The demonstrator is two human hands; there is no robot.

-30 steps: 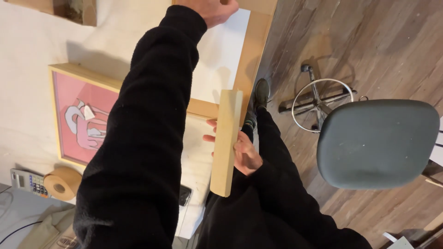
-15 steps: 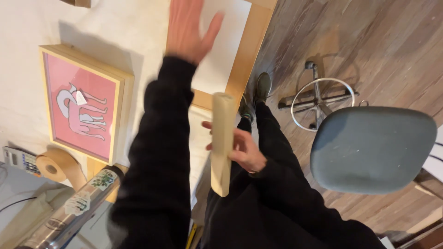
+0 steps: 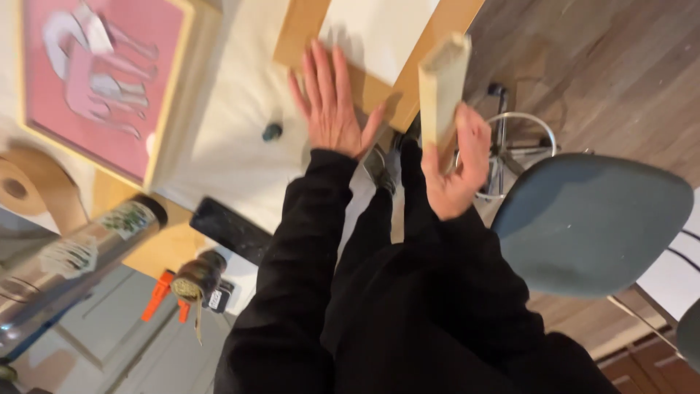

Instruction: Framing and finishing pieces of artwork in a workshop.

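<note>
My left hand (image 3: pixel 332 102) lies flat, fingers spread, on the near corner of a wooden frame (image 3: pixel 302 33) that holds a white panel (image 3: pixel 375 29) on the cloth-covered table (image 3: pixel 233 138). My right hand (image 3: pixel 456 171) grips a pale wooden bar (image 3: pixel 441 84) and holds it upright, just right of the frame's edge and over the floor. Both arms wear black sleeves. A small dark round object (image 3: pixel 272 131) sits on the cloth left of my left hand.
A framed pink picture (image 3: pixel 102 76) lies at the upper left. A roll of brown tape (image 3: pixel 25 190), a clear tube (image 3: pixel 80 252), a black flat object (image 3: pixel 230 230) and an orange clamp (image 3: pixel 164 295) sit at the table's near left. A grey stool (image 3: pixel 590 222) stands right.
The view swung closer and leftward. My left hand drew back from reaching far over the white panel onto the frame's near corner. My right hand lifted the wooden bar higher.
</note>
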